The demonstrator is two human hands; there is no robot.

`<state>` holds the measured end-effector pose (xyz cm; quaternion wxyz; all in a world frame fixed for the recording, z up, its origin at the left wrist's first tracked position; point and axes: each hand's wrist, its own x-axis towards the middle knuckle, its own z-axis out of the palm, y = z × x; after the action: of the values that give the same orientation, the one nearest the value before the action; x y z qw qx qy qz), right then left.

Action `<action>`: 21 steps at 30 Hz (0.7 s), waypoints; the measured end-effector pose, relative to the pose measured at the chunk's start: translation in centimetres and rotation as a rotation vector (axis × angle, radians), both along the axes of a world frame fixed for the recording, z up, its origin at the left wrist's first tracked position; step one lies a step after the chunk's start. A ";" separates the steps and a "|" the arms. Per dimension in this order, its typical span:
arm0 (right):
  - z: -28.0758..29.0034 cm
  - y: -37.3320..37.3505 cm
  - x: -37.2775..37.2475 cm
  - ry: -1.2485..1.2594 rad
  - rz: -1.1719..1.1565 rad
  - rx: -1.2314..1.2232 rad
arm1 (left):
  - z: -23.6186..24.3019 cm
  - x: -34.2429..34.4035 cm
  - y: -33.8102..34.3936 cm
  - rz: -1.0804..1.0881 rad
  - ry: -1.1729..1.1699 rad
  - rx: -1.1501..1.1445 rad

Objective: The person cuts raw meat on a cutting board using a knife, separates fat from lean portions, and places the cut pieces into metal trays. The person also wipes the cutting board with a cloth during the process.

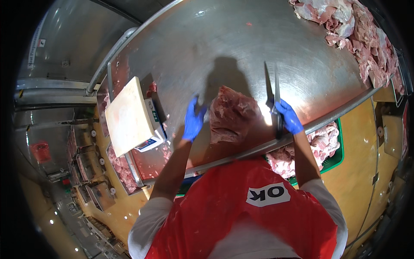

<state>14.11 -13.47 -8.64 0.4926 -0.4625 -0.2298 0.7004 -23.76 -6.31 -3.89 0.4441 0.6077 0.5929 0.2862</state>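
Head view: one slab of raw meat (232, 115), flat on the metal table (177, 56), between the hands. Likely weighty, limp and slippery; best taken beneath its thick middle, both sides supported. Left hand (194, 122): fingers spread, empty, just beside the slab. Right hand (291, 118): fingers bent at the dark handle of one knife (277, 84); firmness of grip cannot be told.

blue-gloved left hand (194, 120), blue-gloved right hand (290, 117), black-handled silver knife (279, 123), deep pink meat (233, 115) by the near edge of a silver-grey table (172, 56), white-streaked pale pink pile (364, 45) at its far right corner
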 end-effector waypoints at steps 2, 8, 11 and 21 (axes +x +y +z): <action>-0.7 3.6 0.7 0.080 0.101 -0.006 | 2.3 -1.2 -5.3 0.343 -0.110 -0.637; -0.9 7.5 -4.3 0.164 0.571 -0.108 | -2.0 -0.7 -13.4 -0.031 -0.373 -0.496; 1.6 5.5 -6.2 0.114 0.586 -0.065 | -2.5 0.7 -10.8 0.140 -0.584 -0.531; 3.4 -0.1 -10.6 0.376 0.296 -0.242 | -2.0 -1.2 -9.9 0.159 -0.560 -0.273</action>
<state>3.49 -13.58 -5.20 0.3600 -0.3412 -0.1142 0.8608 -24.94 -16.17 -5.85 0.6438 0.3919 0.5261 0.3941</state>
